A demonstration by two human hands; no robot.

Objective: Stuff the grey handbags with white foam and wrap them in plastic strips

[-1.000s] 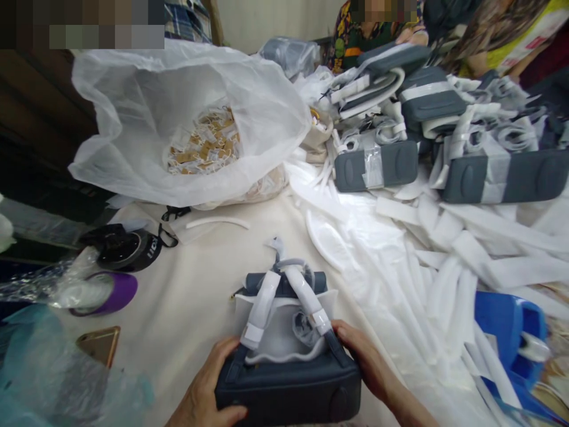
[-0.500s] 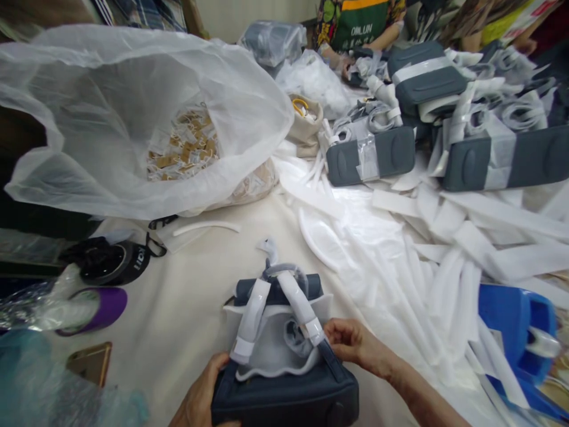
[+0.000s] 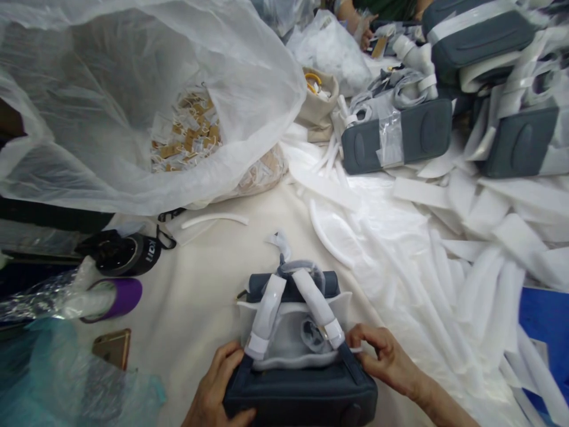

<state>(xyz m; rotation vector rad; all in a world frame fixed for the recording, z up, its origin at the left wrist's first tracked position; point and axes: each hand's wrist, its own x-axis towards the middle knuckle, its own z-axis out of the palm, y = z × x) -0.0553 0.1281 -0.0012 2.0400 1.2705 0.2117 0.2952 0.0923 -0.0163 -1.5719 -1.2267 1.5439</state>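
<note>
A dark navy handbag [image 3: 302, 394] stands in front of me on the pale cloth. Its two handle straps are wrapped in white foam sleeves [image 3: 269, 308], and a white foam sheet [image 3: 293, 360] lies across its upper part. A small plastic-wrapped piece [image 3: 312, 333] shows between the handles. My left hand [image 3: 217, 385] grips the bag's left side, thumb on the front. At the bag's right edge, my right hand [image 3: 384, 356] is closed in a pinch on a thin white edge, which looks like part of the foam sheet.
A large clear plastic bag [image 3: 111, 196] of brown tags lies at the back left. A black bottle [image 3: 128, 255], purple tape roll [image 3: 127, 296] and phone [image 3: 113, 349] are at left. White foam strips [image 3: 409, 284] cover the right. Wrapped handbags [image 3: 418, 133] and a co-worker's hand [image 3: 365, 32] are behind.
The view has tipped downward and shifted left, so the scene sits further right. My left hand stays on the bag; a thin white edge now shows at my right fingers.
</note>
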